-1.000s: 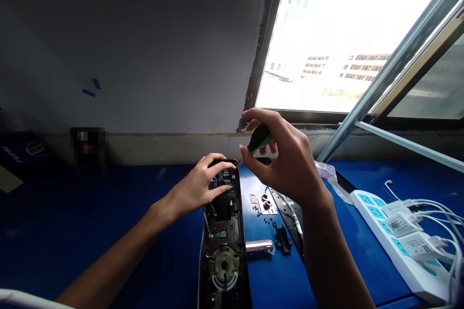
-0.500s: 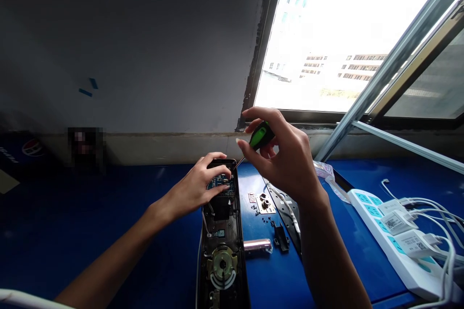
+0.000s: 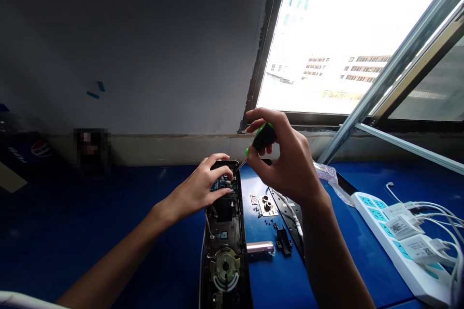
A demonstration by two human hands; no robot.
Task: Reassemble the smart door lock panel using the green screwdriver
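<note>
On the blue table point(image 3: 286, 289), the opened door lock point(image 3: 222, 263) lies lengthwise, the left hand point(image 3: 195, 188) clasping its far end with curled fingers point(image 3: 221, 195) over the circuit board point(image 3: 224, 184). To the right, small screws point(image 3: 270, 222) lie near a metal plate point(image 3: 267, 205). Farther up, the right hand point(image 3: 286, 164) pinches a green-handled screwdriver point(image 3: 264, 137), its tip just beside the lock.

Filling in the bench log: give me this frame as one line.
left hand: on opened door lock panel | right hand: green-handled screwdriver, tip near panel
</note>
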